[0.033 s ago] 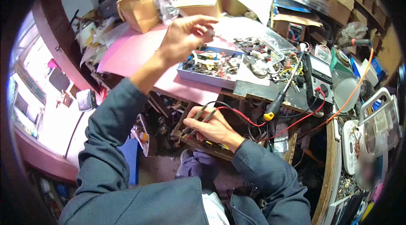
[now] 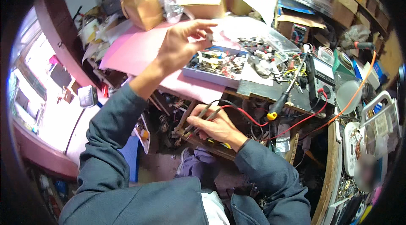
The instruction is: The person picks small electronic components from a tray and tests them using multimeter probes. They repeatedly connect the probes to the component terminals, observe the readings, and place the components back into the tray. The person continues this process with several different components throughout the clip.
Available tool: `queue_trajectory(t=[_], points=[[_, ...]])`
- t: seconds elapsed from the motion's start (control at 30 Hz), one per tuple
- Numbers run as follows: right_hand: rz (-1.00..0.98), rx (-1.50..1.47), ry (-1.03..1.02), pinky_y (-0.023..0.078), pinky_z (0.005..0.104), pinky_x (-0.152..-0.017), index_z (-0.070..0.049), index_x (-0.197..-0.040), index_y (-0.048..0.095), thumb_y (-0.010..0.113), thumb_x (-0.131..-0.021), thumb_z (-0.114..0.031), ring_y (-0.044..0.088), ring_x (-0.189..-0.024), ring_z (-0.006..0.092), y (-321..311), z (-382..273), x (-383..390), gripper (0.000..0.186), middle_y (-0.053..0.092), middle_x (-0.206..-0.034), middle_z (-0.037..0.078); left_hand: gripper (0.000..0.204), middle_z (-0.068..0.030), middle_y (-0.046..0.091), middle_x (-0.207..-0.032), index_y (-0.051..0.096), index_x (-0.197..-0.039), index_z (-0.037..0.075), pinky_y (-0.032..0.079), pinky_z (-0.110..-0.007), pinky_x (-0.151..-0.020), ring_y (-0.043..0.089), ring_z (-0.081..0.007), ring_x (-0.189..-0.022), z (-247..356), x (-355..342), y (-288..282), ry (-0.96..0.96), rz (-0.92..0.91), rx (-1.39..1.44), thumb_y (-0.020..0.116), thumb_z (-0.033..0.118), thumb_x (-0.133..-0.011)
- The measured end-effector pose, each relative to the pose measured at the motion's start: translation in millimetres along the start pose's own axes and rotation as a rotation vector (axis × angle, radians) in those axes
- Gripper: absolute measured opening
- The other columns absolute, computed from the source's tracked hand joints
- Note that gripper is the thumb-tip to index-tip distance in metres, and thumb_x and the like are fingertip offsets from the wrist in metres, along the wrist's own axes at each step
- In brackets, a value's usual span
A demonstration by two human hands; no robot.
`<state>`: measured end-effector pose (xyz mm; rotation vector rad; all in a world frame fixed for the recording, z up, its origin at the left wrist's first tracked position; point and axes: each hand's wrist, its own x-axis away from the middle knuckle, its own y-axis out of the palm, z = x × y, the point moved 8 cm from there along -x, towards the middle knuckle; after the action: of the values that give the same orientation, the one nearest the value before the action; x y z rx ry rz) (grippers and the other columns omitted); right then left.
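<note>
My left hand (image 2: 184, 41) is raised over the back of the table, beside a blue-grey box (image 2: 211, 78) full of small mixed electronic parts. Its fingers are bent together around a small pale piece, too small to make out. Lower down, in front of the table edge, my right hand (image 2: 215, 123) grips two dark test probes (image 2: 202, 120) side by side, somewhat like chopsticks, tips pointing down and left. A red lead (image 2: 247, 118) and a black one run from them toward an analog multimeter (image 2: 320, 73) standing on the right.
A soldering iron (image 2: 364, 45) with an orange cord lies at the far right. A screwdriver (image 2: 277, 106) with a dark and yellow handle leans over the table edge. Loose parts cover the bench near a clear plastic lid (image 2: 281, 41). Cardboard boxes (image 2: 205, 5) stand behind.
The whole view has shifted slightly. My left hand has dipped a little relative to the parts box; my right hand keeps the same grip on the probes.
</note>
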<state>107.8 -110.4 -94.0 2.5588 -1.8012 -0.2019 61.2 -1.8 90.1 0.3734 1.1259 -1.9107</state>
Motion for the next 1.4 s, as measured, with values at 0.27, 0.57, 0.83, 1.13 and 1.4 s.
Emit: queue_trajectory(t=[0.27,0.57,0.83,1.13,1.4], points=[[-0.01,-0.151,0.025,0.048,0.0243,-0.045,-0.003,-0.091,0.066,0.068,-0.093,-0.019,0.06,-0.056,0.01,7.1,-1.8,2.9,0.015,0.067,-0.075,0.003,0.049,-0.0086,0.07,-0.109,0.062,-0.128,0.004,0.054,-0.026,-0.089,0.066,-0.0136,-0.1,0.8,162.8,-47.1,-0.146,0.219,-0.125,0.071,-0.007,-0.082],[0.012,-0.253,-0.027,0.052,0.0267,-0.043,0.0,-0.092,0.062,0.07,-0.092,-0.019,0.063,-0.061,0.0137,-0.2,6.3,1.1,0.02,0.064,-0.081,0.006,0.039,-0.006,0.068,-0.107,0.065,-0.121,0.001,0.054,-0.027,-0.092,0.066,-0.0135,-0.099,-11.9,246.0,-47.1,-0.382,0.281,-0.01,0.07,-0.007,-0.083],[0.12,-0.375,-0.151,0.054,0.0265,-0.05,0.001,-0.1,0.065,0.067,-0.094,-0.015,0.065,-0.064,0.0139,-9.8,-1.3,0.6,0.017,0.068,-0.085,0.01,0.026,-0.005,0.066,-0.105,0.067,-0.109,-0.002,0.054,-0.026,-0.087,0.065,-0.0121,-0.097,-21.1,257.2,-20.1,-0.468,0.227,0.116,0.071,-0.006,-0.084],[0.228,-0.01,-0.189,0.051,0.022,-0.059,-0.001,-0.1,0.067,0.072,-0.091,-0.012,0.062,-0.067,0.0084,-2.2,-18.0,9.7,0.016,0.067,-0.081,0.004,0.023,-0.0032,0.07,-0.094,0.069,-0.107,0.0,0.054,-0.023,-0.076,0.066,-0.0081,-0.083,-40.8,268.0,3.8,-0.683,0.242,0.291,0.074,0.002,-0.085],[0.199,0.03,-0.184,0.055,0.0226,-0.065,0.0,-0.101,0.064,0.07,-0.095,-0.018,0.062,-0.073,0.0087,1.0,-12.3,9.7,0.02,0.064,-0.085,0.003,0.022,-0.0031,0.072,-0.091,0.071,-0.104,0.0,0.052,-0.022,-0.071,0.064,-0.0073,-0.078,-53.7,276.5,18.0,-0.808,0.197,0.523,0.077,0.007,-0.084]])
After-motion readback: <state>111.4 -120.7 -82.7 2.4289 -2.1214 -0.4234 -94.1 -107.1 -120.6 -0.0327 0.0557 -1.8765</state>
